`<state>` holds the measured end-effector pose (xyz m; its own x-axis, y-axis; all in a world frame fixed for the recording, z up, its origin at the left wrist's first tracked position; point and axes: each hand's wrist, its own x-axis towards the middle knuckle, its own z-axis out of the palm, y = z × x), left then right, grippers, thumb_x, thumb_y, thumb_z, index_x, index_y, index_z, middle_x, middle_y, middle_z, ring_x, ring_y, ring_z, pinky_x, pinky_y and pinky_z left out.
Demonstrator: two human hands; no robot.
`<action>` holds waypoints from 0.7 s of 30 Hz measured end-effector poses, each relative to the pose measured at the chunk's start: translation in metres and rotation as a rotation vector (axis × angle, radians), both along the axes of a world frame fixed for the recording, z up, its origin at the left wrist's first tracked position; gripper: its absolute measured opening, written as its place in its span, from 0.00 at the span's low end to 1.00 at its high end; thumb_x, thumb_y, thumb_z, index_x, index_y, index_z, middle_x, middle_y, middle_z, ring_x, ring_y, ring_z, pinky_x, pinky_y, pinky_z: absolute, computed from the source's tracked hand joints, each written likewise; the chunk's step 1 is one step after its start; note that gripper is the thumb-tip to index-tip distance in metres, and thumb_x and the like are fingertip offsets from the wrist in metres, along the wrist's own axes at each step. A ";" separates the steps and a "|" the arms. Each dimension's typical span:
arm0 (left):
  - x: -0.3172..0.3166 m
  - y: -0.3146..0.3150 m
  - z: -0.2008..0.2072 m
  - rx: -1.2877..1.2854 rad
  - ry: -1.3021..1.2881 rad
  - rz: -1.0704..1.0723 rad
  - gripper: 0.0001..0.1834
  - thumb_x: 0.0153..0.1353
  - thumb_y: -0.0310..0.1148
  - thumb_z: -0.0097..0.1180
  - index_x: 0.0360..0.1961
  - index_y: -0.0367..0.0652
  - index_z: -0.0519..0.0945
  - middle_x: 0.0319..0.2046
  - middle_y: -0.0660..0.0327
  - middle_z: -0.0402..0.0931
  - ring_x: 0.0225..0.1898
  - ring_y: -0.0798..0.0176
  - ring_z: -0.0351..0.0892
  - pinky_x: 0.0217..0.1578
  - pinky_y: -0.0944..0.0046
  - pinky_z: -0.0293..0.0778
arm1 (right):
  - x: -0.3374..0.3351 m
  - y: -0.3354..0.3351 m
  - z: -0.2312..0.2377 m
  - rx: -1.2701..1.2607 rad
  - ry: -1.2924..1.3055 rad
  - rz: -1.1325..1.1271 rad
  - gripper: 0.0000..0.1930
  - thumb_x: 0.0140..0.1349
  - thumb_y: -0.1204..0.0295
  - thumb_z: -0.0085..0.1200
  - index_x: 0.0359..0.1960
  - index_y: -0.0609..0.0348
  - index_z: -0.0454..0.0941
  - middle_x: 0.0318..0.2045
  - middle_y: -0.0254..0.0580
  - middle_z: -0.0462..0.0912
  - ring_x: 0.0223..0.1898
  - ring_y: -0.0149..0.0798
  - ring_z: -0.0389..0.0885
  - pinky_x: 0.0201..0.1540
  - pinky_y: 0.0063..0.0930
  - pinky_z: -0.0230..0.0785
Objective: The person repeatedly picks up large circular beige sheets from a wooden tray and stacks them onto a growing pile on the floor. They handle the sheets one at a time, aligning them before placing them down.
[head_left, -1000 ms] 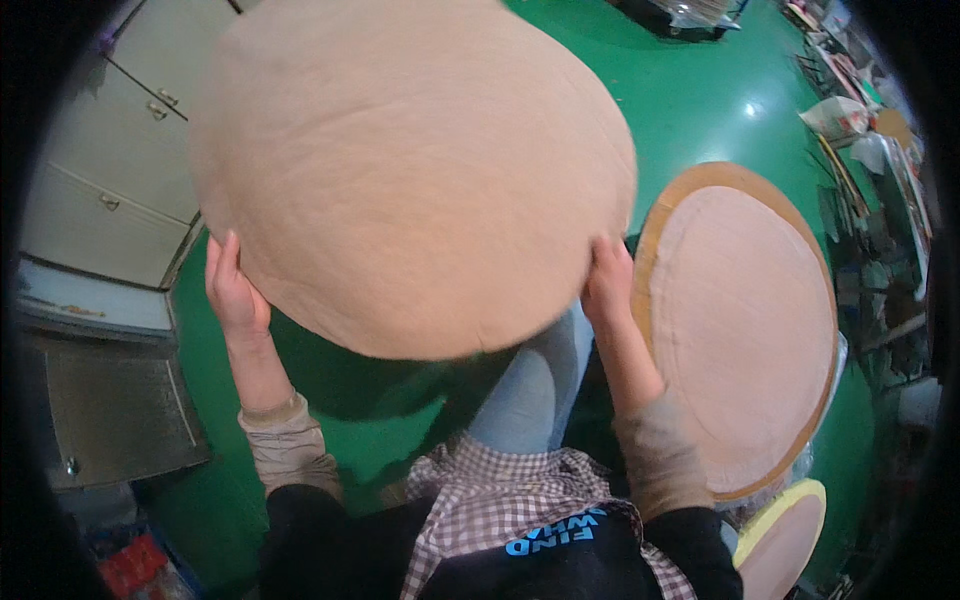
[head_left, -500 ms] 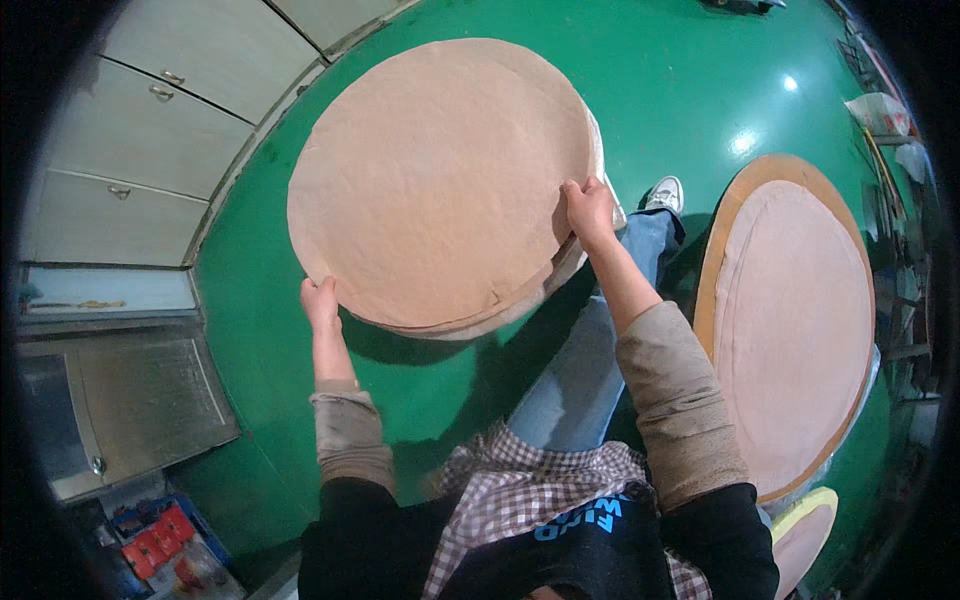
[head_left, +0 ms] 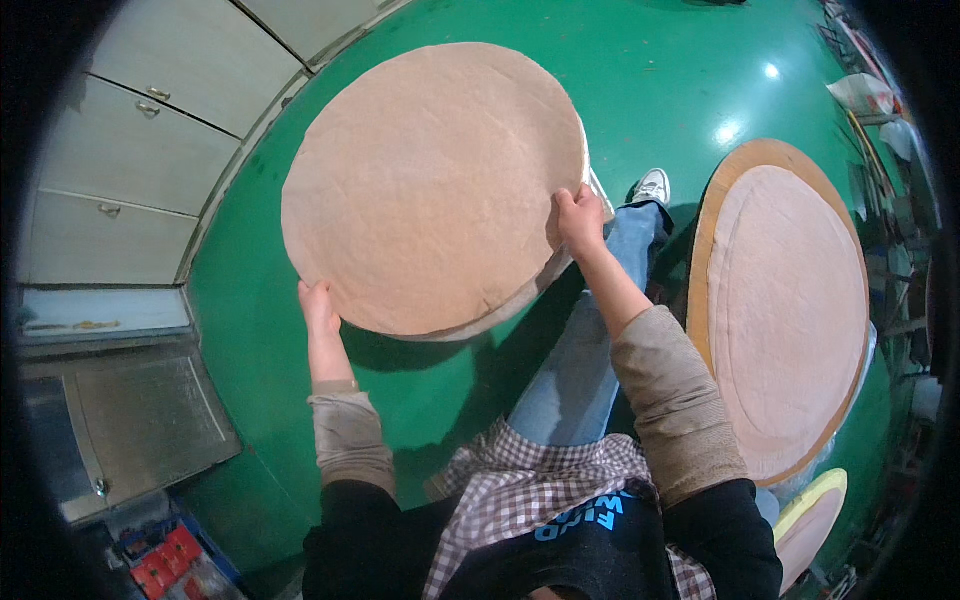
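We're holding a tan round sheet (head_left: 440,190) to the left of the brown oval board (head_left: 745,162), and both hands are working its rim! Our right hand (head_left: 582,222), the one nearer the board, is gripping that edge, its fingers (head_left: 570,203) clamped on the sheet; our left hand (head_left: 320,307), well left of the board, is pinching the lower rim, fingers clamped there too. A paler layer (head_left: 515,312) is peeking out beneath, toward the board. A pale pink cover (head_left: 790,320) is lying on the board itself, a white shoe (head_left: 652,187) is standing just left of it, and grey cabinets (head_left: 130,150) are running far off to its left.
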<state>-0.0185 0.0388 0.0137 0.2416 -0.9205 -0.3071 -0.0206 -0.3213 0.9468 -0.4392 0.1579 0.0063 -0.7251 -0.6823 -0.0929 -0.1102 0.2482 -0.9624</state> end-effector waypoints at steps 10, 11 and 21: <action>-0.004 0.002 0.001 -0.074 -0.120 -0.024 0.28 0.49 0.19 0.42 0.56 0.31 0.59 0.53 0.48 0.66 0.53 0.52 0.68 0.52 0.54 0.67 | 0.006 0.006 0.003 -0.041 -0.096 -0.030 0.14 0.54 0.71 0.49 0.39 0.70 0.74 0.32 0.54 0.80 0.38 0.46 0.80 0.43 0.34 0.69; -0.003 0.002 0.004 -0.060 -0.098 -0.035 0.27 0.50 0.19 0.42 0.55 0.31 0.60 0.52 0.48 0.67 0.52 0.53 0.69 0.51 0.55 0.67 | 0.005 0.006 0.005 -0.012 -0.050 -0.041 0.15 0.54 0.72 0.49 0.41 0.70 0.72 0.35 0.55 0.80 0.39 0.47 0.79 0.45 0.34 0.68; 0.017 -0.027 -0.005 -0.083 -0.086 -0.023 0.18 0.52 0.21 0.46 0.46 0.30 0.71 0.44 0.53 0.75 0.43 0.58 0.75 0.45 0.61 0.71 | -0.011 -0.009 0.028 0.195 0.122 -0.070 0.29 0.56 0.76 0.44 0.61 0.70 0.56 0.56 0.63 0.67 0.58 0.55 0.66 0.60 0.37 0.59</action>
